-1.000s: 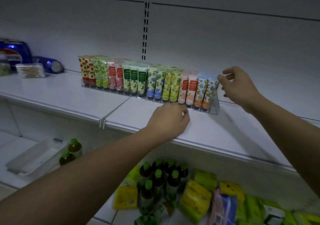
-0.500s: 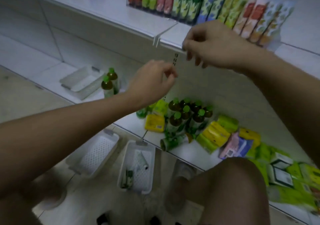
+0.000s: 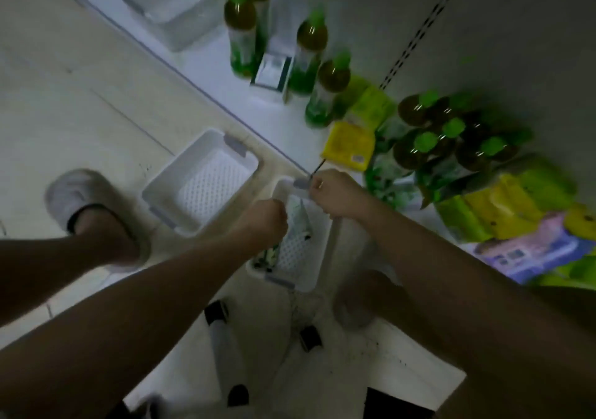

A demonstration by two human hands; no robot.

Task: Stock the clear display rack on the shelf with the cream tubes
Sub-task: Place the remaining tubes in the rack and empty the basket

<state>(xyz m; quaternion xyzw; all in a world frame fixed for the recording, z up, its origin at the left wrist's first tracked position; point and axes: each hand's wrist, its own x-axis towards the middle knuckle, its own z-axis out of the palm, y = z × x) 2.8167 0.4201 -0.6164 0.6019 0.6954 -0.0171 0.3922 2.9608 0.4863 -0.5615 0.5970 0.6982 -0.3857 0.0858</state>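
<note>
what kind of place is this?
Likely a shop aisle mid-restock: white slotted shelving, green-capped bottles beside packaged goods on the bottom shelf, and white baskets on the floor.

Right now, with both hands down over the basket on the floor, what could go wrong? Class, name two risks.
1. Both hands, left and right, crowd over one narrow basket; they may get in each other's way reaching for the few tubes left.
2. The green-capped bottles stand near the low shelf's edge, close beside the right arm; a careless lift could topple one.
</note>
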